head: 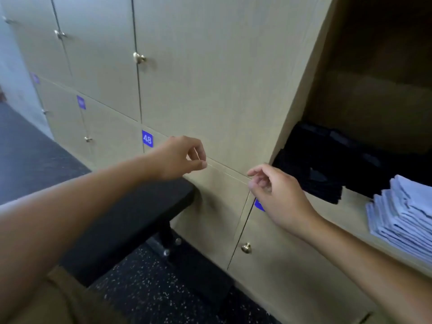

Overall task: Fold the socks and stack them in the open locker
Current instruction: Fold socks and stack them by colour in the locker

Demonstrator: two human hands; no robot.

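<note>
Both hands empty mid-frame: left hand (181, 157) and right hand (272, 191), fingers loosely curled. Socks (311, 164) piled dark in locker (350, 206) at right, beside pale stack (404, 213). Risk: reaching in could topple either pile.

both arms are seen stretched forward from the lower corners of the view, bare from elbow to wrist. the left forearm is angled up and to the right, its wrist nearly straight. the left hand (181, 157) is held with the back turned up, the fingers loosely curled and the thumb tip brought close beneath the forefinger; nothing is seen in its grip. the right forearm is angled up and to the left. the right hand (278, 192) is held lower, its back facing right, fingers loosely curled toward the thumb, with nothing seen between them. the two hands are kept apart, fingertips pointing toward each other.
</note>
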